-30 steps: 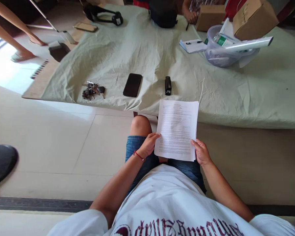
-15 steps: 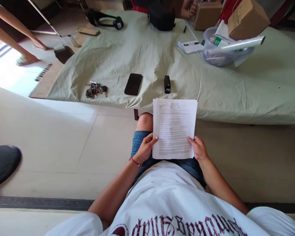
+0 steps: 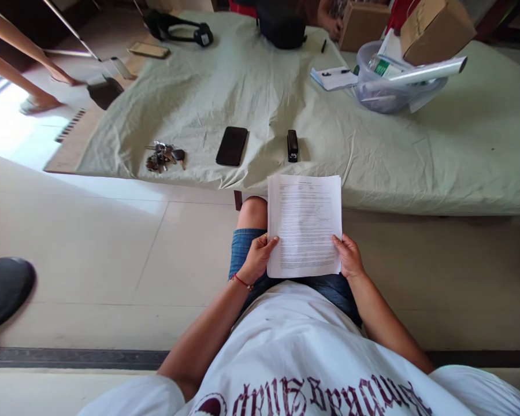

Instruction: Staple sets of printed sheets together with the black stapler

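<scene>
Sheaf of printed pages (image 3: 304, 225) held over the lap, above the denim shorts, just short of the near edge of the cloth-covered table (image 3: 416, 162). Left hand (image 3: 259, 257) closed on the lower left edge, thumb lying across the printed face; right hand (image 3: 349, 257) closed on the lower right corner the same way, fingers hidden behind the sheets. Several leaves, judging by the staggered top edge, though exact count too fine to tell. Likely light and limp: prone to droop or fan apart if pinched at one corner only, easily creased, somewhat slippery leaf on leaf. Best taken as now, at both lower corners or along the two long edges, with thumbs on top and fingers backing the stack to keep it flat and squared.

On the cloth beyond the top edge: a small black stapler (image 3: 292, 144), a dark phone (image 3: 231, 145) to its left, a bunch of keys (image 3: 162, 156) further left. Clear plastic tub (image 3: 390, 86) with a rolled sheet well apart, far right.
</scene>
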`<state>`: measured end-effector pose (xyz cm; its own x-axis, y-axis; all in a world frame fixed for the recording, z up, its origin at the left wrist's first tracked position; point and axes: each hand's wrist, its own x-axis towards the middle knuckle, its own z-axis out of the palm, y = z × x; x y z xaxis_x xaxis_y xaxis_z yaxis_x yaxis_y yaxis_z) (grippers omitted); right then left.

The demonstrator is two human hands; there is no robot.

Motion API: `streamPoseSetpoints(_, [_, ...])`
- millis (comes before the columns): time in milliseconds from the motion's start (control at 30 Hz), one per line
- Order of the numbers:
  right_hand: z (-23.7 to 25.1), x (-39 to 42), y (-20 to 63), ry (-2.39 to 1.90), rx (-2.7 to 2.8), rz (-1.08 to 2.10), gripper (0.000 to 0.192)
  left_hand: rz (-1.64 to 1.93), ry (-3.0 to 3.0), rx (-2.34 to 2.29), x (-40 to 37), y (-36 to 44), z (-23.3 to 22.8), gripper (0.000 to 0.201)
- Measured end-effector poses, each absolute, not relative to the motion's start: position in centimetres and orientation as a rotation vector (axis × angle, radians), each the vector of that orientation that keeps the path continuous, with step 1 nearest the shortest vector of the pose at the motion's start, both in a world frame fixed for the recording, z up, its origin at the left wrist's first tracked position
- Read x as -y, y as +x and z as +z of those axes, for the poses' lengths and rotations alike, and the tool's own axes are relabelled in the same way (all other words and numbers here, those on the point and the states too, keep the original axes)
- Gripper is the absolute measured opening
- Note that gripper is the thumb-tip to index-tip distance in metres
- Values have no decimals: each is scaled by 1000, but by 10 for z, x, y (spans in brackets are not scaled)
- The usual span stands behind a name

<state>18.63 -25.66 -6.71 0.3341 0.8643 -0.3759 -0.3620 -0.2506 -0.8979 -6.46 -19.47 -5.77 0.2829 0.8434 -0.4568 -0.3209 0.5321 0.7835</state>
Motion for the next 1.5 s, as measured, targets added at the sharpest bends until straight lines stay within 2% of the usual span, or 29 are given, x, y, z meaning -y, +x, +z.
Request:
streamPoseSetpoints(333, [-69, 253, 192, -1336, 501, 1349, 48, 914, 584, -1012, 195, -64, -55, 47])
streamPoseSetpoints(700, [-72, 252, 194, -1349, 478, 1337, 44, 929, 594, -991, 194, -64, -55, 43])
streamPoseSetpoints(1000, [-71, 250, 193, -1379, 484, 1312, 47, 976, 586, -1075, 193, -59, -53, 52])
streamPoseSetpoints(1200, [-72, 251, 191, -1385, 452, 1180, 42, 999, 590, -1080, 192, -59, -51, 54])
streamPoseSetpoints(1333, [-71, 251, 194, -1364, 449, 1288, 46, 1063, 593, -1111, 193, -65, -50, 53])
streamPoseSetpoints(1500, [-67, 249, 199, -1347, 421, 1350, 50, 1125, 717, -1137, 195, -73, -49, 65])
